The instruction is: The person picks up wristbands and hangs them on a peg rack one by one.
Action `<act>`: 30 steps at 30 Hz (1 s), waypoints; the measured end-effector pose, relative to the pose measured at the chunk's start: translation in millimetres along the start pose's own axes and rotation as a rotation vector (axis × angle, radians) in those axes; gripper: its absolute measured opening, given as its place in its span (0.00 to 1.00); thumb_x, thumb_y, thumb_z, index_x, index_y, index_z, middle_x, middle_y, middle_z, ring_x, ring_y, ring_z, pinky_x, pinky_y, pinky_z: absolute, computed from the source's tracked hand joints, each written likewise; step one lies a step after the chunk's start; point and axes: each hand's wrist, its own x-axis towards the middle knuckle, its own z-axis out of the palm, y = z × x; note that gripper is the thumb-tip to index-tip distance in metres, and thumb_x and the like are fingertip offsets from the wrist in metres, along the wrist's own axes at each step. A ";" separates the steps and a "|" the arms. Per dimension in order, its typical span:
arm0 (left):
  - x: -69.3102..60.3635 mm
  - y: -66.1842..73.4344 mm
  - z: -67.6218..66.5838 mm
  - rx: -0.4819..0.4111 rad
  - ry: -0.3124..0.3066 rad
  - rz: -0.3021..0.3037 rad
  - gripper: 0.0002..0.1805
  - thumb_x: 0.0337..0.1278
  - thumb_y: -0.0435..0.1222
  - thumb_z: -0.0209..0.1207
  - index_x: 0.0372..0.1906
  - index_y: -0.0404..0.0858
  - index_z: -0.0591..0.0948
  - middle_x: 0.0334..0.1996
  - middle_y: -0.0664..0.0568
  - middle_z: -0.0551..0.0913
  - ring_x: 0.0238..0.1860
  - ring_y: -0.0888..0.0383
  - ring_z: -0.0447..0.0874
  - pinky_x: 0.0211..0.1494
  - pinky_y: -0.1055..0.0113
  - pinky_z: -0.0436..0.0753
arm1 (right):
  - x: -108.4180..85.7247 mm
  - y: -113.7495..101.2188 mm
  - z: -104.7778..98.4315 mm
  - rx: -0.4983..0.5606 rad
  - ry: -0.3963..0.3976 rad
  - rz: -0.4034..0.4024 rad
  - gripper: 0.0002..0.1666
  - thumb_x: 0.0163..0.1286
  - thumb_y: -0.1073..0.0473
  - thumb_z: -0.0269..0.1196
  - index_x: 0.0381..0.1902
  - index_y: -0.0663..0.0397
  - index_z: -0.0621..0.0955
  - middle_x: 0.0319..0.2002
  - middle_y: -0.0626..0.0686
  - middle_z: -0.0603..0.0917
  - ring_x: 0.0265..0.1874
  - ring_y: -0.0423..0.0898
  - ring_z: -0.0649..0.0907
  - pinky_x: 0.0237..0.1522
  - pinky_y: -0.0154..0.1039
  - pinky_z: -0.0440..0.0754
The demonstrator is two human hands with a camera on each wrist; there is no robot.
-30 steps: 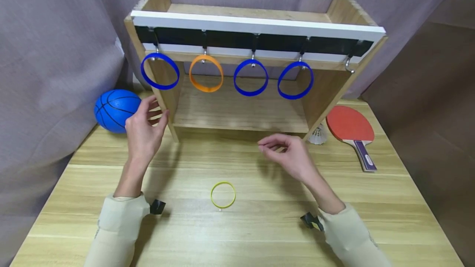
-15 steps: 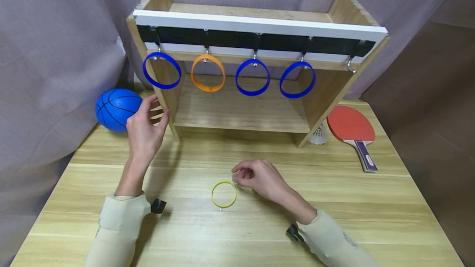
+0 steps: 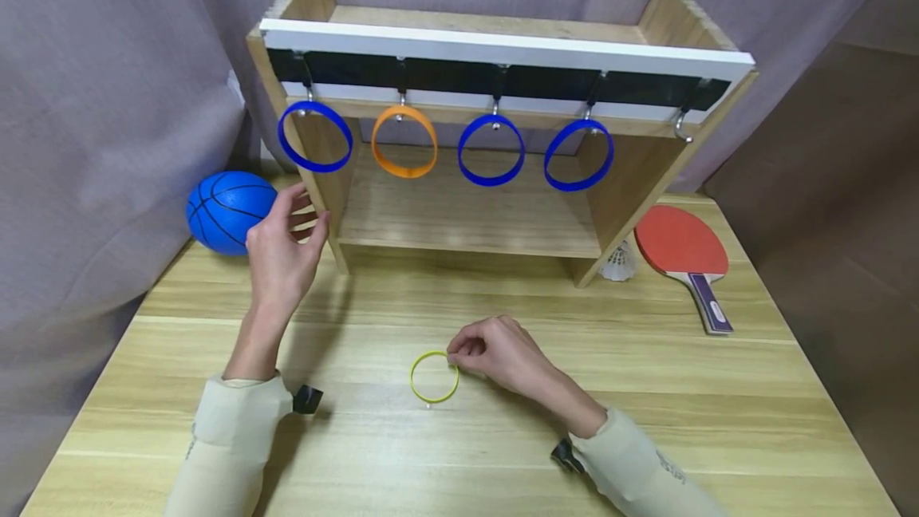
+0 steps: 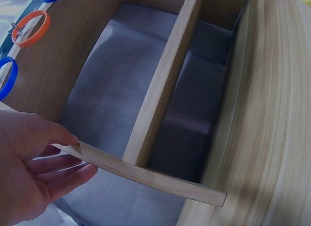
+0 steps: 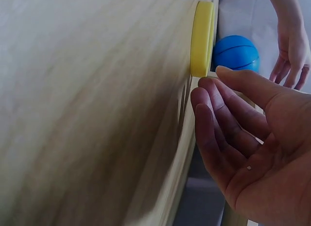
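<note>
My left hand (image 3: 282, 250) holds the front edge of the side panel of a wooden rack (image 3: 467, 202). In the left wrist view its thumb lies on one face of the panel (image 4: 141, 175), with the fingers on the other. Flat on the table is a yellow ring (image 3: 412, 384). My right hand (image 3: 504, 351) pinches that ring's far right edge between thumb and fingertips. Along the rack's front hang a blue ring (image 3: 350, 144), an orange ring (image 3: 434, 148), a second blue ring (image 3: 522, 151) and a third blue ring (image 3: 610, 156), each from a hook.
A bare metal hook (image 3: 680, 130) is at the rack's right end. A blue ball (image 3: 228, 214) sits left of the rack. To the right lie a shuttlecock (image 3: 620, 263) and a red table tennis paddle (image 3: 682, 242). Grey curtains surround the wooden table (image 3: 402, 461).
My right hand has moved down and to the left, from in front of the rack to the yellow ring's edge. The left hand stays on the rack's side panel.
</note>
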 end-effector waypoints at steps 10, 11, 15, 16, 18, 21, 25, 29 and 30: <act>0.7 0.7 0.3 0.002 0.002 0.010 0.21 0.55 0.30 0.67 0.56 0.38 0.80 0.46 0.45 0.86 0.40 0.50 0.88 0.38 0.67 0.88 | 2.7 -0.4 2.6 -0.002 -0.001 -0.003 0.03 0.60 0.56 0.73 0.31 0.43 0.88 0.23 0.35 0.82 0.23 0.32 0.81 0.27 0.31 0.81; 0.7 0.7 0.3 0.002 0.002 0.011 0.22 0.55 0.29 0.67 0.56 0.37 0.80 0.46 0.45 0.86 0.40 0.50 0.88 0.38 0.67 0.88 | 3.2 -0.4 3.1 -0.007 0.003 -0.005 0.03 0.59 0.57 0.73 0.31 0.43 0.87 0.23 0.35 0.82 0.23 0.32 0.80 0.27 0.31 0.81; 1.0 1.5 0.1 0.005 0.000 0.015 0.22 0.55 0.30 0.67 0.56 0.37 0.80 0.46 0.44 0.86 0.40 0.51 0.88 0.37 0.65 0.88 | 5.1 -0.1 4.5 -0.030 0.013 -0.007 0.04 0.59 0.58 0.73 0.30 0.43 0.87 0.23 0.35 0.81 0.23 0.31 0.80 0.27 0.30 0.80; 1.1 1.5 0.1 0.006 0.000 0.015 0.22 0.55 0.30 0.67 0.56 0.37 0.80 0.46 0.44 0.86 0.40 0.50 0.88 0.37 0.64 0.88 | 5.6 -0.4 4.8 -0.033 0.013 -0.004 0.04 0.59 0.58 0.73 0.30 0.43 0.87 0.22 0.35 0.82 0.23 0.31 0.80 0.27 0.30 0.80; 1.2 1.9 -0.1 0.009 -0.002 0.015 0.22 0.55 0.30 0.67 0.56 0.37 0.80 0.46 0.44 0.86 0.40 0.50 0.88 0.37 0.64 0.88 | 6.3 -0.5 5.2 -0.039 0.013 -0.001 0.03 0.59 0.57 0.73 0.30 0.43 0.87 0.22 0.35 0.82 0.23 0.31 0.79 0.27 0.30 0.80; 1.4 1.5 -0.1 0.006 -0.001 0.013 0.22 0.55 0.30 0.67 0.56 0.38 0.80 0.46 0.44 0.86 0.40 0.50 0.88 0.37 0.70 0.87 | 7.5 -1.3 5.7 -0.033 0.013 0.000 0.03 0.59 0.58 0.73 0.28 0.43 0.88 0.22 0.35 0.82 0.22 0.31 0.80 0.27 0.30 0.80; 1.3 -0.1 0.1 -0.006 0.001 0.009 0.22 0.55 0.29 0.67 0.56 0.38 0.80 0.46 0.44 0.86 0.40 0.49 0.88 0.37 0.76 0.85 | 9.2 -2.4 6.6 -0.024 0.017 -0.005 0.04 0.58 0.59 0.73 0.26 0.44 0.88 0.21 0.35 0.82 0.22 0.32 0.80 0.26 0.29 0.81; 0.7 -0.3 -0.4 -0.004 -0.002 0.006 0.22 0.55 0.29 0.67 0.56 0.37 0.80 0.46 0.44 0.86 0.40 0.49 0.88 0.37 0.74 0.86 | 8.8 -3.7 6.0 -0.014 0.035 -0.013 0.04 0.59 0.60 0.73 0.27 0.45 0.88 0.21 0.36 0.82 0.22 0.32 0.80 0.26 0.29 0.81; 0.5 0.0 -0.5 0.000 -0.003 0.006 0.22 0.55 0.29 0.67 0.56 0.37 0.79 0.46 0.44 0.86 0.40 0.50 0.88 0.37 0.73 0.86 | 8.0 -4.7 4.3 -0.009 0.046 -0.015 0.04 0.59 0.61 0.72 0.27 0.45 0.88 0.21 0.36 0.82 0.22 0.32 0.80 0.26 0.29 0.82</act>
